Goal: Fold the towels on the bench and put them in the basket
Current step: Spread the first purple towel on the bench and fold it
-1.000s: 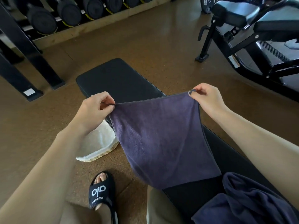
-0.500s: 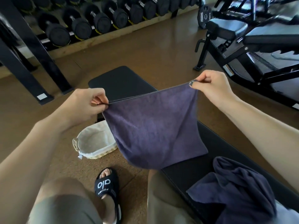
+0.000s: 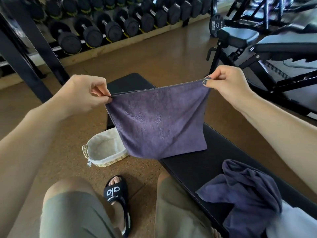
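Observation:
A purple towel hangs in the air above the black bench, stretched by its top edge. My left hand pinches its top left corner and my right hand pinches its top right corner. Its lower edge hangs just above the bench. A second dark blue towel lies crumpled on the bench at the lower right, with a white towel beside it. The wicker basket with a pale cloth lining stands on the floor left of the bench, partly hidden by the held towel.
A dumbbell rack runs along the back. A black rack post stands at the left. Another workout bench stands at the right. My knees and a black slipper are below.
Both hands have lifted the towel higher, and its lower edge has risen off the bench. The view has tilted up, showing more of the dumbbell rack.

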